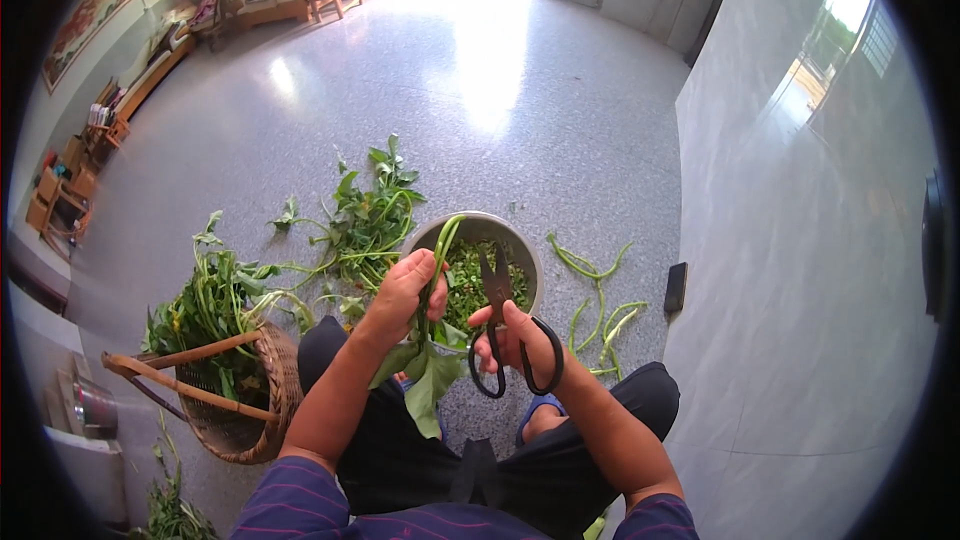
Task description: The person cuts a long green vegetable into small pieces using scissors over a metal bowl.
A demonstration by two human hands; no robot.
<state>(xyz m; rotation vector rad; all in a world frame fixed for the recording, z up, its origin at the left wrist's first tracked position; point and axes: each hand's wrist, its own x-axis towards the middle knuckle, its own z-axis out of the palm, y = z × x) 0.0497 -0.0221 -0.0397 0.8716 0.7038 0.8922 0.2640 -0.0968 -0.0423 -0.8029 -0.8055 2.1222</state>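
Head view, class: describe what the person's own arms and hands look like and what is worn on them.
Both forearms are bare, entering from the lower edge. The left hand and right hand wear no gloves; no rings or watch are visible. Short sleeves in dark purple with thin reddish stripes cover the upper arms.

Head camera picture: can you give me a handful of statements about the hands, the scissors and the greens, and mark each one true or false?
1. The right hand holds black scissors. True.
2. The left hand is empty. False: it grips a leafy green stalk.
3. The metal bowl holds chopped green pieces. True.
4. The woven basket stands at the person's right. False: it stands at the person's left, with greens in it.
5. Loose green stems lie on the floor right of the bowl. True.
6. The scissors lie on the floor. False: they are held over the bowl.
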